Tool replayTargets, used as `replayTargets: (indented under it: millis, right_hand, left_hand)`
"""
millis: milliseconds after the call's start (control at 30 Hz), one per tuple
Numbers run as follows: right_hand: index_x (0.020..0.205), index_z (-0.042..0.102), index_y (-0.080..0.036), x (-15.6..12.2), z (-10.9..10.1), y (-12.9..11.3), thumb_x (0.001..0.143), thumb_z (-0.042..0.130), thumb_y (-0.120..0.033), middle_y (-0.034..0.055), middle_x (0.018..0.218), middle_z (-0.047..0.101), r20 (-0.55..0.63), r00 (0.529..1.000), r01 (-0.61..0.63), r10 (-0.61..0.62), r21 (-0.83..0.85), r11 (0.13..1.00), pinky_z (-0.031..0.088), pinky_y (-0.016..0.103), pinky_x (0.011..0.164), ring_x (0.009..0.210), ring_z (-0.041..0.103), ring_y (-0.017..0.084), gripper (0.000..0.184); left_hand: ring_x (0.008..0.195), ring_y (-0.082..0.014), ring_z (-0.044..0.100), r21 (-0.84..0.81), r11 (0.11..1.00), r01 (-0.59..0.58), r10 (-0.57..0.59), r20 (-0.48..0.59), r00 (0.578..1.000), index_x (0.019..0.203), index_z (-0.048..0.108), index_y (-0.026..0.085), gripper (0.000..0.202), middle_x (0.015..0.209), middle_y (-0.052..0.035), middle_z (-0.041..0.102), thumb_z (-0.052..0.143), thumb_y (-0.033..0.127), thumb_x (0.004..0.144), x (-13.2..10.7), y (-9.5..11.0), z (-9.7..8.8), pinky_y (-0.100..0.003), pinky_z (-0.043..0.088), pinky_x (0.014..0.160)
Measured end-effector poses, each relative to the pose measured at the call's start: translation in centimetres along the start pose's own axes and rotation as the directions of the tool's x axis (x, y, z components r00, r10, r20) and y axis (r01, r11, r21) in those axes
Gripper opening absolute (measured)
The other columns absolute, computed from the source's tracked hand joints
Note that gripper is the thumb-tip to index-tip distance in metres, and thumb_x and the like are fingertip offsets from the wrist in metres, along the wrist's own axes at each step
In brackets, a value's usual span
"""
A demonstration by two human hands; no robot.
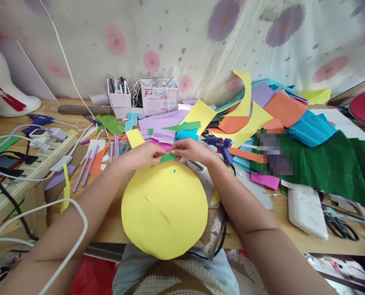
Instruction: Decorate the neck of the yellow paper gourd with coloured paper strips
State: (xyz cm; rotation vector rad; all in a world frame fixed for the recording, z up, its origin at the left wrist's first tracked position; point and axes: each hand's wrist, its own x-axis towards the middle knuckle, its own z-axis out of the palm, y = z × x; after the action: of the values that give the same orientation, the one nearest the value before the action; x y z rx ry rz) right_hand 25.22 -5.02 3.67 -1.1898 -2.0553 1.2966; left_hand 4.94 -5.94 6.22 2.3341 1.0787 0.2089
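Observation:
My left hand (145, 155) and my right hand (190, 150) meet just beyond the far edge of a large yellow paper circle (164, 209). Between them they pinch a small green paper strip (167, 157), the fingers of both hands closed on it. The yellow circle lies flat on the wooden table (114, 223) in front of me, with a slit cut in its middle and a tiny blue scrap near its top. A blue glue gun (221, 144) lies just right of my right hand.
Piles of coloured paper (262, 110) and a dark green sheet (329, 164) cover the right side. A power strip (31, 157) with cables sits left, purple sticks (88, 166) beside it. Pen holders (119, 95) stand at the back. Scissors (340, 225) and a white box (307, 211) lie right.

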Motion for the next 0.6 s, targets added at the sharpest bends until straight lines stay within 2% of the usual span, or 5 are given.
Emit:
replayTargets:
  millis: [100,300,433,600]
  right_hand:
    - [0.078,0.059,-0.018,0.2,-0.1,0.4,0.074,0.060,-0.032,-0.0007,0.066,0.064,-0.047,0.999,0.021,-0.018,0.056,0.998,0.050,0.025,0.062,0.062,0.063,0.013,0.015]
    - [0.077,0.061,-0.018,-0.1,-0.4,0.3,0.072,0.061,-0.028,0.0001,0.065,0.065,-0.075,0.996,0.043,-0.041,0.023,0.999,0.049,0.025,0.061,0.062,0.063,0.014,0.011]
    - [0.077,0.063,-0.017,-0.3,-0.6,0.1,0.073,0.059,-0.025,0.0007,0.064,0.066,-0.068,0.997,0.039,-0.043,-0.070,0.997,0.048,0.025,0.061,0.062,0.063,0.014,0.010]
    - [0.079,0.065,-0.016,-0.4,-0.3,-0.3,0.070,0.059,-0.023,0.0016,0.069,0.067,-0.038,0.993,0.106,-0.112,-0.147,0.984,0.046,0.024,0.062,0.066,0.062,0.014,0.013]
  left_hand:
    - [0.047,-0.0087,0.045,0.095,0.995,0.004,-0.010,0.070,0.997,0.072,0.063,0.015,0.019,0.054,0.0025,0.058,0.044,0.017,0.070,1.0,0.1,-0.9,-0.021,0.027,0.048]
    - [0.054,-0.0092,0.048,0.167,0.985,-0.039,0.024,0.088,0.996,0.101,0.067,0.018,0.038,0.065,0.0023,0.064,0.045,0.021,0.071,1.6,-0.3,-1.6,-0.020,0.031,0.052]
    - [0.059,-0.0097,0.051,0.198,0.979,-0.049,0.041,0.048,0.998,0.091,0.069,0.019,0.030,0.073,0.0008,0.066,0.046,0.025,0.072,1.0,-1.1,-1.6,-0.020,0.034,0.056]
    - [0.061,-0.0110,0.053,0.238,0.971,0.025,-0.038,0.050,0.998,0.085,0.067,0.020,0.024,0.074,0.0007,0.066,0.049,0.025,0.070,0.3,-1.1,-1.7,-0.021,0.034,0.056]
